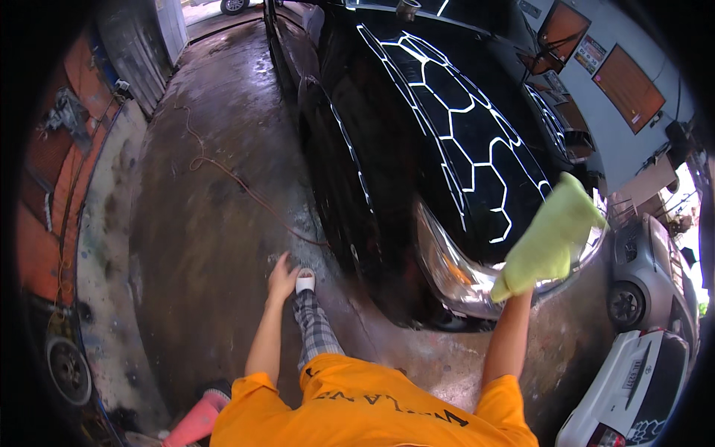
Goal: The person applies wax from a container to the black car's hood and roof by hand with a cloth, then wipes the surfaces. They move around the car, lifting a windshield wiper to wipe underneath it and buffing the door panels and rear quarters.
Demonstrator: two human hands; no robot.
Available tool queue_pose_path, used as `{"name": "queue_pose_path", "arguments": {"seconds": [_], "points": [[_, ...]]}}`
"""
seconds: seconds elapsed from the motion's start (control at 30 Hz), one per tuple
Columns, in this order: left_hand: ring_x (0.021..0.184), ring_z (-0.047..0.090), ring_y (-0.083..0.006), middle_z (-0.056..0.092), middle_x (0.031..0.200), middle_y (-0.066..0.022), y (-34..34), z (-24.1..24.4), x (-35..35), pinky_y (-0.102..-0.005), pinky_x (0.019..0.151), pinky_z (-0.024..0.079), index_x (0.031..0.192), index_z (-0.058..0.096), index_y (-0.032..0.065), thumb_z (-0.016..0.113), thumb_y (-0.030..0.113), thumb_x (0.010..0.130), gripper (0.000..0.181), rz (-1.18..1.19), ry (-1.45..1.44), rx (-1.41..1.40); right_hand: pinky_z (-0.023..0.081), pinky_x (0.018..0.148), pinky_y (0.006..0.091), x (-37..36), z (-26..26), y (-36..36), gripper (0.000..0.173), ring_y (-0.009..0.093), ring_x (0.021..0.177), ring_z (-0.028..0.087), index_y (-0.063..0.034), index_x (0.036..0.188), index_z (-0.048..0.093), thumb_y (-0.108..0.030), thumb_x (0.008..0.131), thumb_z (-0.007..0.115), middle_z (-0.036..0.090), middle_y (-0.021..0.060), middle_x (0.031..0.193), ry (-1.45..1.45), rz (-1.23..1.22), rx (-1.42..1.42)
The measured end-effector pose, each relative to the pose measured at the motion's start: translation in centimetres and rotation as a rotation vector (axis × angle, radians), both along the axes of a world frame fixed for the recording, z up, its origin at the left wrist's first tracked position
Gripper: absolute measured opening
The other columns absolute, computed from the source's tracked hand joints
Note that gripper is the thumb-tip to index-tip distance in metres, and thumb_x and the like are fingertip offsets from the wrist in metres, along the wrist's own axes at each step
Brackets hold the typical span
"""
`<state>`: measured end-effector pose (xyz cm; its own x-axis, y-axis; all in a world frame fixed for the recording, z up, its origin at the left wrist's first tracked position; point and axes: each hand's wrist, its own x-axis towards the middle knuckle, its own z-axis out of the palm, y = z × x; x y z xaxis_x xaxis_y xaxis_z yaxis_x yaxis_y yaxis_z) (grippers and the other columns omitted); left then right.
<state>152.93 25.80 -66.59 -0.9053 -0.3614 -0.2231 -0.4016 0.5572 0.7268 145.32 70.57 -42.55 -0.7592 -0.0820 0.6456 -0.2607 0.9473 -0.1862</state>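
My right hand (519,295) is raised before the car's front and shut on a yellow-green cloth (550,237), which hides most of the fingers. The cloth looks blurred and covers part of the bonnet edge and headlight from view; whether it touches them I cannot tell. A glossy black car (391,167) stands before me, its bonnet (475,134) reflecting white honeycomb-shaped lights. Just left of the cloth shows the clear headlight (455,262) with an orange part. Low on the left, my left hand (283,278) holds nothing, thumb and fingers apart, above the wet floor.
A thin hose (240,181) winds over the wet concrete floor (195,268) towards the car. My foot wears a white slipper (305,280). At left are a low wall (106,234) and a wheel (68,370). A white car (620,385) and a silver vehicle (648,274) stand at right.
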Motion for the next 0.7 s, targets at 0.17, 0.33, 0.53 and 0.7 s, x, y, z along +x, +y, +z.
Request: {"name": "queue_pose_path", "arguments": {"seconds": [0.17, 0.33, 0.53, 0.7], "points": [[0.127, 0.048, -0.0366, 0.051, 0.137, -0.0200, -16.5, -20.1, 11.0, -0.0419, 0.104, 0.039, 0.142, 0.039, 0.0057, 0.067, 0.030, 0.085, 0.067, 0.497, -0.341, 0.005, 0.010, 0.113, 0.0596, -15.9, 1.3, -10.6, 0.103, 0.048, 0.142, 0.000, -0.0100, 0.151, 0.021, -0.040, 0.070, 0.079, 0.007, 0.0254, 0.155, -0.209, 0.164, 0.106], [0.060, 0.062, -0.0274, 0.065, 0.089, -0.0146, -20.6, -24.6, 15.4, -0.0448, 0.046, 0.046, 0.129, 0.051, 0.0146, 0.051, 0.015, 0.094, 0.035, 0.308, -1.208, 0.523, 0.017, 0.111, 0.0614, -41.3, 7.4, -25.6, 0.089, 0.047, 0.141, 0.018, -0.0143, 0.149, 0.028, -0.057, 0.079, 0.062, 0.022, 0.0244, 0.153, -0.130, 0.113, 0.414], [0.053, 0.052, -0.0128, 0.056, 0.072, 0.0006, -22.2, -22.5, -4.6, -0.0285, 0.041, 0.040, 0.106, 0.057, 0.0162, 0.057, 0.022, 0.094, 0.014, 0.482, -0.562, 0.781, 0.035, 0.103, 0.0557, -63.8, 12.2, -39.6, 0.071, 0.039, 0.129, 0.043, -0.0171, 0.145, 0.034, -0.050, 0.087, 0.055, 0.038, 0.0201, 0.146, 0.062, -0.079, 0.561], [0.071, 0.059, -0.0098, 0.066, 0.096, 0.0002, -23.9, -14.7, -23.4, -0.0231, 0.053, 0.042, 0.124, 0.054, 0.0153, 0.059, 0.023, 0.094, 0.031, 0.425, -0.310, 0.776, 0.046, 0.066, 0.0441, -48.6, 8.4, -40.4, 0.028, 0.031, 0.073, 0.061, -0.0065, 0.095, 0.061, -0.032, 0.085, 0.059, 0.062, 0.0118, 0.081, -0.016, 0.240, 0.211]]}}
